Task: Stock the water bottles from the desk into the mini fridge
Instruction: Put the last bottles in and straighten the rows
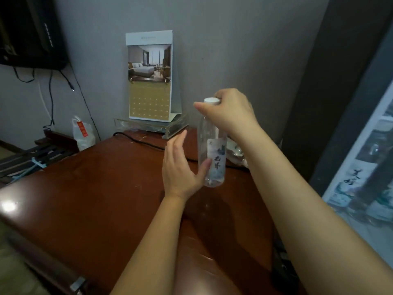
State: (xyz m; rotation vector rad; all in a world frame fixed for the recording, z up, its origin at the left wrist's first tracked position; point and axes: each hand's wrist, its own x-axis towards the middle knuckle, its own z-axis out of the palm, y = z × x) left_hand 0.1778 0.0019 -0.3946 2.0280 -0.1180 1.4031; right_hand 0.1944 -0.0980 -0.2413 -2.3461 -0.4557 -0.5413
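Plastic, clear and smooth, made up the slim cylindrical water bottle (211, 150), which was upright over the glossy reddish-brown desk (95, 188), towards its right side. My right hand (231, 111) curled round the neck from above, just under the round white cap (211, 100). My left hand (180, 169) was spread, fingers straight, thumb touching the paper label low on the bottle. Behind, a card calendar (150, 81) stood by the grey wall.

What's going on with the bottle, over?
Right hand pinches bottle at cap. Left hand open, thumb on its side. Bottle upright over desk. Cable behind it.
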